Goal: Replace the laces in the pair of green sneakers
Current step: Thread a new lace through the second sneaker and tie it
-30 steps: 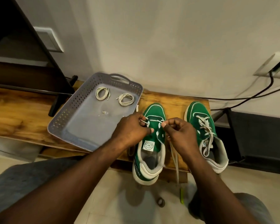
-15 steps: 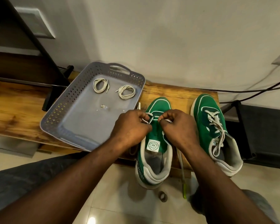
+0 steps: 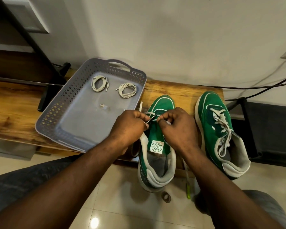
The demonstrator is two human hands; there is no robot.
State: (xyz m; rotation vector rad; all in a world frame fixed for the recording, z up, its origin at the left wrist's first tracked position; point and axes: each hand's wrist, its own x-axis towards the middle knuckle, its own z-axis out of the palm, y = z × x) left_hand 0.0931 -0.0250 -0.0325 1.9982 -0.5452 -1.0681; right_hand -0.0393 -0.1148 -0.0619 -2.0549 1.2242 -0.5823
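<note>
Now both hands have drawn close together over the front eyelets of the left shoe point(image 3: 162, 104), where a second ago they worked a little apart, the right one lower on the tongue. The lace point(image 3: 151, 115) that was strung flat across the lowest eyelets is lifted into a short span between them, which suggests the old lace is being worked out of its last holes, so this shoe is nearly stripped while the right shoe point(image 3: 210, 103) is fully laced and untouched. The left hand point(image 3: 130, 128) has its fingers curled shut, pinching the lace end at the thumb tip; the right hand point(image 3: 177, 126) is likewise closed, its fingers nipping the other side. The lace runs straight from one pinch to the other, just above the shoe's tongue, with a loose tail poking up beside the left knuckles. Two coiled laces point(image 3: 99, 83) lie apart at the far end of the tray point(image 3: 56, 106) on the counter point(image 3: 12, 113), well clear of both hands.
</note>
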